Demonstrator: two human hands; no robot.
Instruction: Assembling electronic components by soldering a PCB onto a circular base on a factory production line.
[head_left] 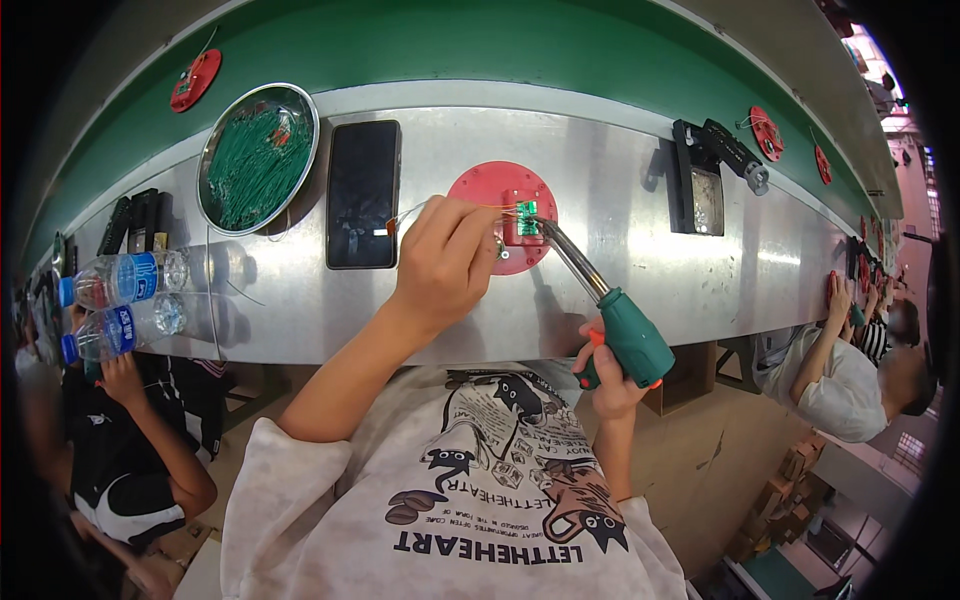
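Observation:
My left hand (443, 255) is closed in a pinch on thin wires (497, 208) that reach a small green circuit board (527, 217). The board sits on a red round disc (480, 180) lying on the metal bench. From below right, my right hand (614, 385) grips a soldering gun (636, 338) with a green body and a long metal barrel. Its tip meets the board at the wire ends, or hovers just over them; I cannot tell which. A loose wire end with a small orange piece (391, 227) sticks out left of my left hand.
Left of the disc lie a black phone (363, 195) and a steel bowl (203, 185) of green wires. Two water bottles (125, 280) lie farther left. On the right stands a black soldering stand (688, 178). Other people sit along the bench on both sides.

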